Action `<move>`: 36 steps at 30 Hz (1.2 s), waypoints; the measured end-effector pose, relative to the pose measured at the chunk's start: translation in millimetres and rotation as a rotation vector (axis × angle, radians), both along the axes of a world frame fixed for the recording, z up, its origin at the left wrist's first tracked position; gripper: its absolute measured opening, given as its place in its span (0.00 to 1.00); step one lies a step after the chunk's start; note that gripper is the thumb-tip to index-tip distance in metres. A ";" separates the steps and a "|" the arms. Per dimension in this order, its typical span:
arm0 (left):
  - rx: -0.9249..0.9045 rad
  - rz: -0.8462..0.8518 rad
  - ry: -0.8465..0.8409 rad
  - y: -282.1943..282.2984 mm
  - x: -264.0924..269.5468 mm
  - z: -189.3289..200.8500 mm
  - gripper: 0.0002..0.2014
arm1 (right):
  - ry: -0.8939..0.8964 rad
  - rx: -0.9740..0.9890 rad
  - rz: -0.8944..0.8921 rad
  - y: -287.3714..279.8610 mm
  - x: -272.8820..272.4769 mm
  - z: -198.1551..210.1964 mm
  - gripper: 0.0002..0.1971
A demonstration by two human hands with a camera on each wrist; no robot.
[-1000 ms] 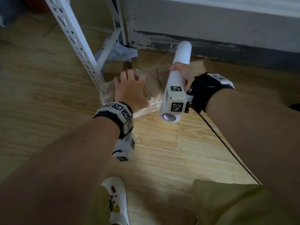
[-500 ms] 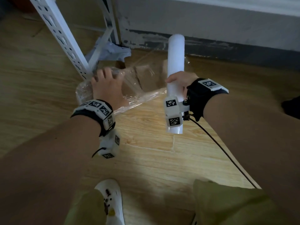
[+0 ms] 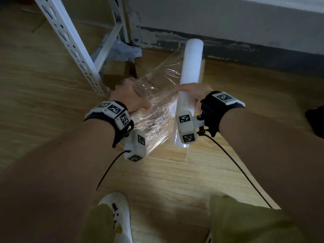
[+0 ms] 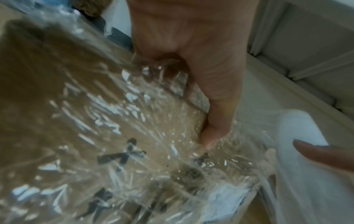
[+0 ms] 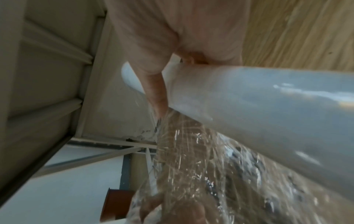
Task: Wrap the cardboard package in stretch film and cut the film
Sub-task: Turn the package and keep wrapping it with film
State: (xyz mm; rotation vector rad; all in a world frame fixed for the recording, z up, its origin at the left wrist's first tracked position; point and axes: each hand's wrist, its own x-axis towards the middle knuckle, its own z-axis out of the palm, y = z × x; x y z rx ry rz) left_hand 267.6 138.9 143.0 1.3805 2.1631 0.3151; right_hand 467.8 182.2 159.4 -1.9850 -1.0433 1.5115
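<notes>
The left hand point(image 3: 128, 99) clamps the light, slippery film-wrapped cardboard package point(image 3: 154, 118) by its edge while the right hand point(image 3: 193, 92), just beside it, grips the stiff stretch film roll point(image 3: 190, 74) mid-length.

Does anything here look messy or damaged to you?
The stretch film lies crinkled and bunched over the cardboard package rather than smooth. A crumpled scrap of plastic sits by the shelf leg. The wall base paint is chipped.

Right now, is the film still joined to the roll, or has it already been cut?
Still joined: a taut sheet of film runs from the roll in the right hand to the package.
</notes>
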 end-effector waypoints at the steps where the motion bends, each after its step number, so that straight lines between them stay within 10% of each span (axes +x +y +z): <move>1: -0.024 0.001 -0.049 0.0 -2.4 -0.7 0.33 | -0.010 -0.011 0.012 0.5 -0.7 -3.0 0.36; 6: -0.013 0.016 -0.167 -1.8 -7.5 -8.4 0.25 | -0.011 -0.058 -0.032 7.9 8.0 -26.3 0.43; 15: 0.018 0.142 -0.268 -7.3 -7.7 -17.6 0.22 | -0.022 -0.127 -0.021 3.8 15.8 -31.1 0.20; 20: 0.040 0.203 -0.310 -6.7 -12.9 -18.9 0.20 | 0.029 -0.152 -0.073 0.0 13.9 -46.3 0.43; 36: -0.197 0.345 -0.702 -23.3 -35.7 -80.9 0.15 | 0.042 -0.190 -0.067 -1.0 20.5 -71.1 0.27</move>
